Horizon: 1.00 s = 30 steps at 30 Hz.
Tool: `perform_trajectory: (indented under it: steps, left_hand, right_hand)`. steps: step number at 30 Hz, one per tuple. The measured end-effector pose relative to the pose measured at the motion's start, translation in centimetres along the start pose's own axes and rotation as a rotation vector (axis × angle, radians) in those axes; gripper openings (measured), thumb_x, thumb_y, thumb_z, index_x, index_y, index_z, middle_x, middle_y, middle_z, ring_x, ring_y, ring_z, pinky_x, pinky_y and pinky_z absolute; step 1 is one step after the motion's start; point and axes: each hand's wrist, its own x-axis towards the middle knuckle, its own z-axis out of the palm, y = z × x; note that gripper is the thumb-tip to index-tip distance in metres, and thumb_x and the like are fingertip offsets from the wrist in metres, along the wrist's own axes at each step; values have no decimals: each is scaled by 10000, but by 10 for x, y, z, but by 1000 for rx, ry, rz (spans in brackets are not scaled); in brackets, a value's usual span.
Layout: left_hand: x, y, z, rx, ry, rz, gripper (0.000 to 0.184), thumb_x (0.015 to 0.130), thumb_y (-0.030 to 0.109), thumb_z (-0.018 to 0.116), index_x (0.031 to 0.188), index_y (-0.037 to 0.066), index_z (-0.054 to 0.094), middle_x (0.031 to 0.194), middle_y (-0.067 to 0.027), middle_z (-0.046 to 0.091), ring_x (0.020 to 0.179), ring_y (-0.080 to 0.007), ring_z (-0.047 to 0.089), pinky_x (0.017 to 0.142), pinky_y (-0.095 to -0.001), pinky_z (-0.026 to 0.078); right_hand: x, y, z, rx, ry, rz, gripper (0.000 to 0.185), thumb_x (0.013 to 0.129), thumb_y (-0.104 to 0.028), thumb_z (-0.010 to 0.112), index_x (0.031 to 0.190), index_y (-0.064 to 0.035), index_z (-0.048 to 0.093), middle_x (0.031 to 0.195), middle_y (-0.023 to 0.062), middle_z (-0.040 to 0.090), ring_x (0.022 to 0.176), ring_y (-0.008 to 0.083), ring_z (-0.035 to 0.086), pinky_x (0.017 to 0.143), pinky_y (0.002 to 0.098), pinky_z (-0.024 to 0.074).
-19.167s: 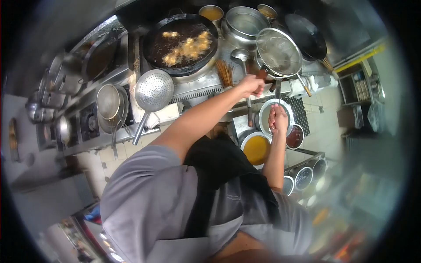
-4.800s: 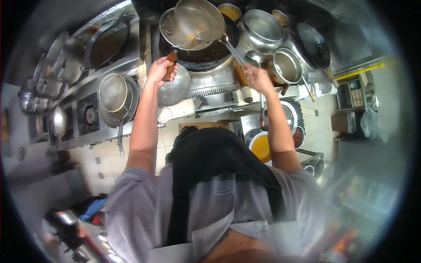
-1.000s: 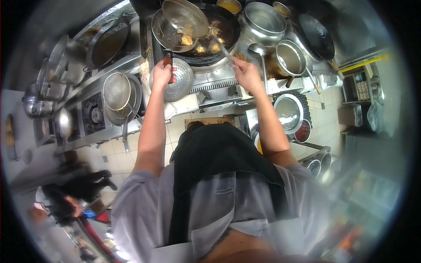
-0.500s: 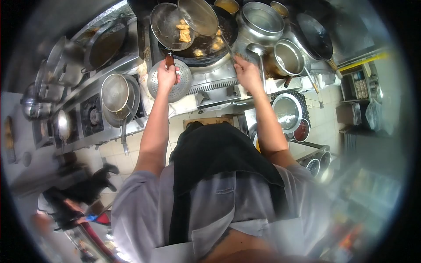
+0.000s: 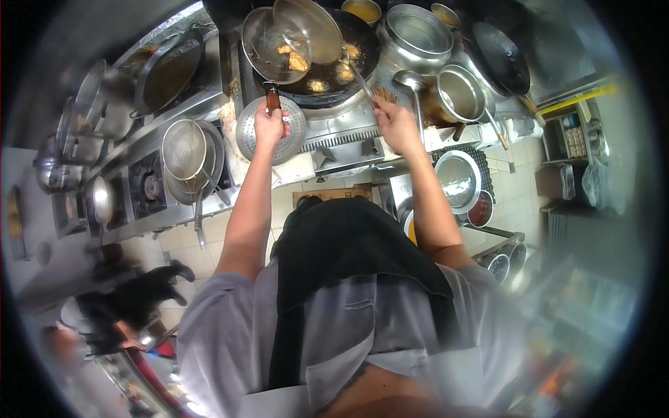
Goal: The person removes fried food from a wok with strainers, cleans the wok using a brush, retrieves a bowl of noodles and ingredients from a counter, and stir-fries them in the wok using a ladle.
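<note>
My left hand [image 5: 270,127] is closed round the dark wooden handle of a round strainer [image 5: 256,52] at the top of the view. A few golden fried pieces [image 5: 297,61] lie in it. My right hand [image 5: 397,125] grips the long metal handle of a second, mesh strainer [image 5: 317,31], whose tilted bowl partly overlaps the first one. Both are above a wok [image 5: 369,42] of dark oil, where more fried pieces [image 5: 318,86] float. Below my left hand a perforated metal disc [image 5: 289,143] rests on the stove edge. Bristles of a brush [image 5: 385,93] show by my right fingers.
Right of the wok stand a large metal pot [image 5: 418,52], a ladle [image 5: 410,80] and a saucepan [image 5: 460,97]. Strainers [image 5: 184,150] rest over the left burners. Metal bowls [image 5: 458,181] sit low at right. Another person [image 5: 118,313] is at the lower left.
The mesh strainer in my right hand has shifted slightly left and up. The other strainer has moved slightly right and down, its pieces shifting. The person at lower left has changed arm position.
</note>
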Motion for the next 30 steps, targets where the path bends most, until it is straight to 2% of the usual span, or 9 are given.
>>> perform_trajectory:
  steps: [3,7,9,13,15,16,19,21,30]
  left_hand:
    - [0,-3,0,17,-5,40,377,929,43,454,1306,26,436,820,-99,651,442,-139,552,362,-301,483]
    - [-3,-2,0,-43,-11,55,352,926,32,448,1278,18,446,820,-105,649,437,-138,549,353,-298,470]
    - [-2,0,0,-77,-13,59,338,924,30,446,1262,14,451,818,-108,647,435,-138,547,350,-298,466]
    - [1,-1,-2,-90,19,57,307,924,37,450,1229,13,456,811,-116,642,435,-139,548,346,-299,462]
    - [2,0,-4,-96,16,64,307,924,42,453,1229,13,456,812,-117,642,435,-139,549,346,-300,464]
    - [2,1,-4,-85,21,58,306,924,44,452,1228,6,454,809,-114,643,433,-140,548,348,-301,468]
    - [4,12,-4,1,47,54,297,923,51,454,1214,-7,463,801,-110,644,428,-142,547,355,-306,479]
    - [7,15,-5,76,71,49,290,921,57,457,1202,-14,473,797,-108,644,424,-144,548,359,-309,486]
    - [29,36,-7,588,166,77,258,866,110,492,1070,-28,568,715,-199,663,501,-289,649,458,-396,537]
  right_hand:
    - [2,2,11,2,72,-147,325,932,-156,581,1243,-79,635,633,187,593,517,209,571,576,347,483]
    - [0,-18,1,52,6,-40,322,934,-156,577,1241,-82,637,631,174,604,515,205,575,591,354,494]
    - [1,-26,-2,119,-12,97,326,907,-129,588,1226,-92,645,915,285,649,851,416,664,775,411,521]
    - [1,-12,-1,161,50,87,330,908,-140,592,1231,-97,643,898,283,649,848,411,668,754,405,523]
    - [5,5,3,96,103,23,336,934,-148,588,1263,-97,632,653,128,625,543,119,568,578,310,483]
    - [5,11,4,98,103,21,336,934,-148,588,1263,-97,632,653,128,625,543,119,568,578,310,483]
    - [7,17,1,60,69,61,339,933,-163,590,1261,-87,626,708,170,659,593,172,627,623,325,503]
    - [4,16,-2,35,154,35,322,900,-147,580,1208,-86,651,899,285,651,886,427,653,785,451,524]
    - [24,36,-24,-171,177,184,351,890,-136,553,1220,-50,634,936,310,644,941,440,641,854,486,509]
